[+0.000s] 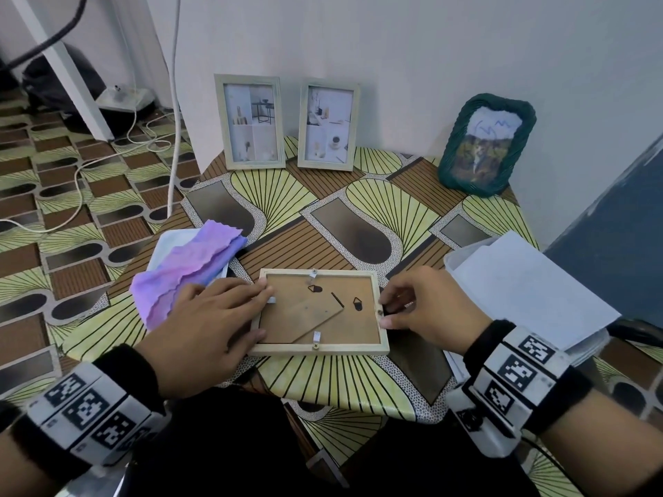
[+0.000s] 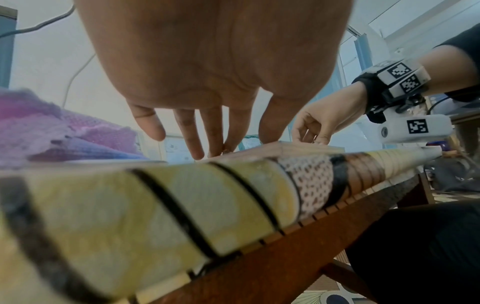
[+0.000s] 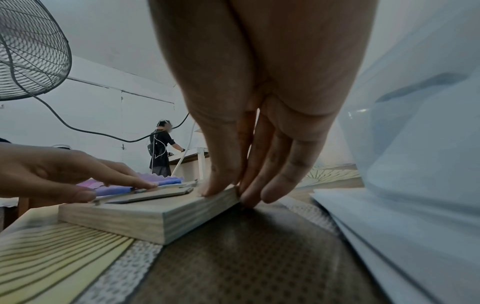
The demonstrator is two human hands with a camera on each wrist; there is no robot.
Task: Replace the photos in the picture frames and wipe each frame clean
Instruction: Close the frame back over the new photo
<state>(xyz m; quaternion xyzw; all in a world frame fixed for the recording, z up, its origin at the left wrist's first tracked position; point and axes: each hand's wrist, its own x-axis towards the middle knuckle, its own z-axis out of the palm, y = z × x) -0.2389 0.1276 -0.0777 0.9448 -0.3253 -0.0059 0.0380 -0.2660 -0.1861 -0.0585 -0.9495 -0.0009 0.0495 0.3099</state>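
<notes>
Early stage, by my read. One wooden frame point(image 1: 319, 312) lies face down at the table's point(image 1: 362, 382) near edge, backing board still in, so its photo isn't swapped yet. Left hand point(image 1: 204, 326) rests flat, fingers extended, on the frame's left side. Right hand point(image 1: 427, 310) pinches the right rail, thumb on top and fingers down the side, probably working a clip. Two pale frames point(image 1: 250, 121) and a green frame point(image 1: 486, 145) stand along the far edge, apparently untouched. Purple cloth point(image 1: 183, 269) sits unused at the left edge, paper sheets point(image 1: 527, 288) at the right. No wiping evident.
</notes>
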